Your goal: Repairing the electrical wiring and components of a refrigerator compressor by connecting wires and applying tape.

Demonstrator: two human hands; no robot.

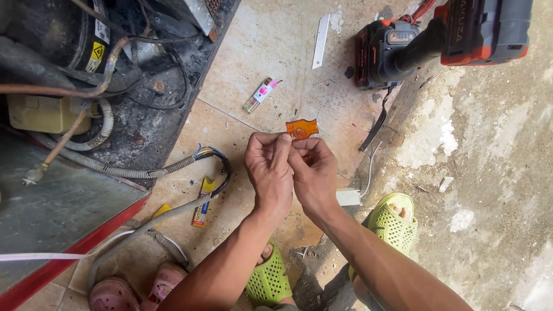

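Cordless drill (443, 40) in black and orange lying on the tiled floor (271, 46), pink lighter (260, 95) nearby, white plastic strip (321, 41), grimy compressor (52, 40) with copper pipes, corrugated grey hoses (132, 171), small white box (348, 197), pink sandals (138, 288)

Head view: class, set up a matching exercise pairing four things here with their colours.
Things:
1. Piece held up by both hands
2. Sandals on the person's feet
3. Lighter on the tiles
4. Cordless drill

Colours:
A. Clear with a pink label
B. Orange and black
C. Translucent amber
D. Lime green

Pairs: 1-C, 2-D, 3-A, 4-B
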